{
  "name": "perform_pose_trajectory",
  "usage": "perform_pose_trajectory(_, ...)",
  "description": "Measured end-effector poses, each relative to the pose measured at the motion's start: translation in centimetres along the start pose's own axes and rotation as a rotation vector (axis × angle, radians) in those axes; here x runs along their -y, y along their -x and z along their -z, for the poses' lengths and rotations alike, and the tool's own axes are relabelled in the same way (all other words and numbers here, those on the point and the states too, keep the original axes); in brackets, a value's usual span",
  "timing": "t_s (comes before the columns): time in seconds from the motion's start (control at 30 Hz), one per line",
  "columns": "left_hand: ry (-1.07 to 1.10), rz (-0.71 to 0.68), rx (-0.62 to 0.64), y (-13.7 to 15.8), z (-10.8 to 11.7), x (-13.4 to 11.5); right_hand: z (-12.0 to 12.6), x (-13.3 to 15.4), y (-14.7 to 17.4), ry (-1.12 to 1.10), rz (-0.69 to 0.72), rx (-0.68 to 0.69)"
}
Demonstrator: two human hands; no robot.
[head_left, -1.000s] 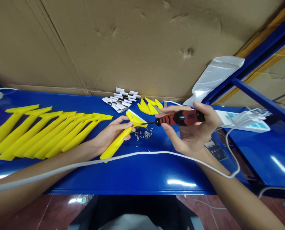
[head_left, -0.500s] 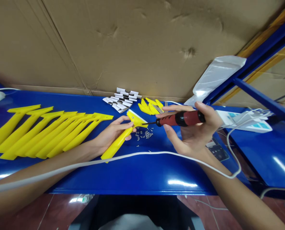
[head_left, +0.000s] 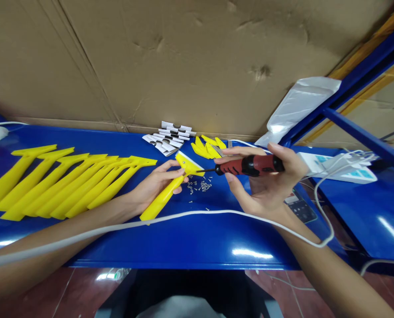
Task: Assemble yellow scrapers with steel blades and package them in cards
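My left hand (head_left: 158, 183) is closed around the neck of a yellow scraper (head_left: 162, 198), whose wide head with a pale edge points away from me. In my right hand (head_left: 266, 185) lies a red and black screwdriver (head_left: 250, 166), gripped by its handle. The thin dark shaft runs left, and its tip meets the right part of the scraper's head. Loose screws and small nuts (head_left: 203, 186) lie scattered on the table just under and right of the head. Several more yellow scraper handles (head_left: 60, 190) lie in a slanted row to the left.
White folded paper pieces (head_left: 168, 138) and small yellow plastic parts (head_left: 206, 148) lie at the back of the blue table (head_left: 197, 247). A white cable (head_left: 216, 212) crosses in front of both arms. To the right are a power strip (head_left: 342, 168) and a plastic bag (head_left: 299, 106).
The screwdriver handle has turned a little in my right hand, its markings now facing differently. My left hand and the scraper stay in nearly the same place.
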State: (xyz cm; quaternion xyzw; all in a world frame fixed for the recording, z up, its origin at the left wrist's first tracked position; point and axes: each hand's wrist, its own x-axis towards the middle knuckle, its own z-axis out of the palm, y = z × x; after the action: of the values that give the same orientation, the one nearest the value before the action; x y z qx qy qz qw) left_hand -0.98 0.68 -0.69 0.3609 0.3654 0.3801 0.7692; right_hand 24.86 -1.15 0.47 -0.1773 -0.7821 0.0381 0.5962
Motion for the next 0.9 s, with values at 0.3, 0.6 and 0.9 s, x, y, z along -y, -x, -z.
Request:
perform_pose_trajectory(0.3, -0.024, 0.033, -0.002, 0.3, -0.29, -0.27, 0.22, -0.62, 0.0, 0.096, 0.016, -0.042)
perform_pose_trajectory(0.6, -0.018, 0.002, -0.009, 0.06, -0.02, -0.01, 0.12, -0.69, 0.11, 0.105, 0.091, -0.028)
perform_pose_trajectory(0.9, -0.013, 0.012, 0.002, 0.11, -0.14, -0.01, 0.07, -0.33, 0.22, 0.051, -0.07, -0.011)
